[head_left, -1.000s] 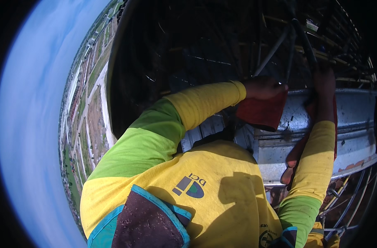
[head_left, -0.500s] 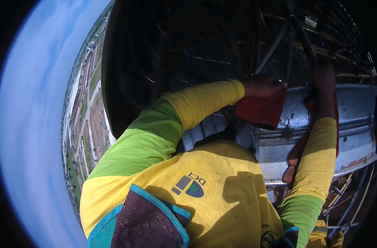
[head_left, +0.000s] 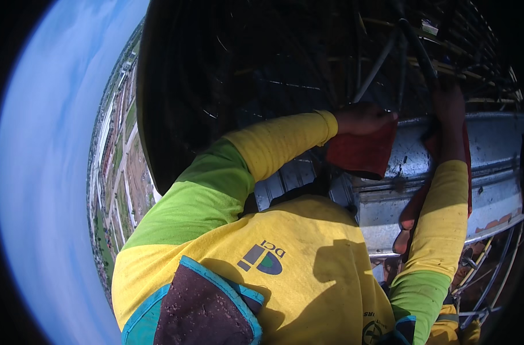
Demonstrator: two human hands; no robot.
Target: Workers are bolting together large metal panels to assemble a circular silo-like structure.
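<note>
As a second ago, my left fingers (head_left: 382, 118) clutch the red cloth (head_left: 362, 154) before the metal plank (head_left: 492, 141), now slightly higher in view, while my right fingers (head_left: 447, 96) stay by the pipe (head_left: 419, 52), too shadowed to tell their grip.

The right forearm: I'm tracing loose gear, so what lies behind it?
Dark red material shows at its left and right edges, with silvery metal panelling beyond. The yellow sleeve hides what lies directly between, including whether the red parts join.
</note>
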